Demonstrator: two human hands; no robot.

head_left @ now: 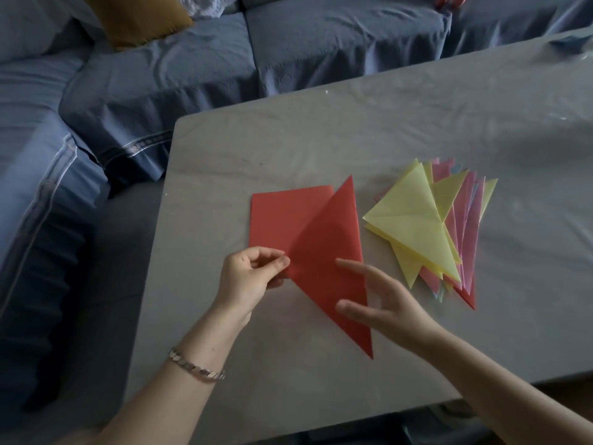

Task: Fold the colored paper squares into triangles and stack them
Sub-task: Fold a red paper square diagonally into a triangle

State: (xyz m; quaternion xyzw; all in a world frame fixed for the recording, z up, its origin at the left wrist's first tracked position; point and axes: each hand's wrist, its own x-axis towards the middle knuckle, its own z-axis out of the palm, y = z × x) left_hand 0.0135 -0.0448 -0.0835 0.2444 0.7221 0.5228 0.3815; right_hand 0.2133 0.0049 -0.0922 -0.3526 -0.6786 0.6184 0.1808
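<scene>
Left grip (pixel 247 277): pinching red triangle (pixel 324 284) corner.
Right grip (pixel 385 300): wide, fingers straight.
Advice: flatten crease firmly before stacking.

Grey table (pixel 417 123); blue sofa (pixel 321 43), mustard cushion (pixel 138 17).

On table (pixel 321 139), folded triangle (pixel 327 268) over flat sheets (pixel 279 216), pile (pixel 417 220) to right.

I see left hand (pixel 253 277) pinching red triangle (pixel 324 268) above red sheet (pixel 282 216). Right hand (pixel 382 303) over it, fingers straight. Yellow-topped stack (pixel 423 220) just right, on counter (pixel 321 139).
</scene>
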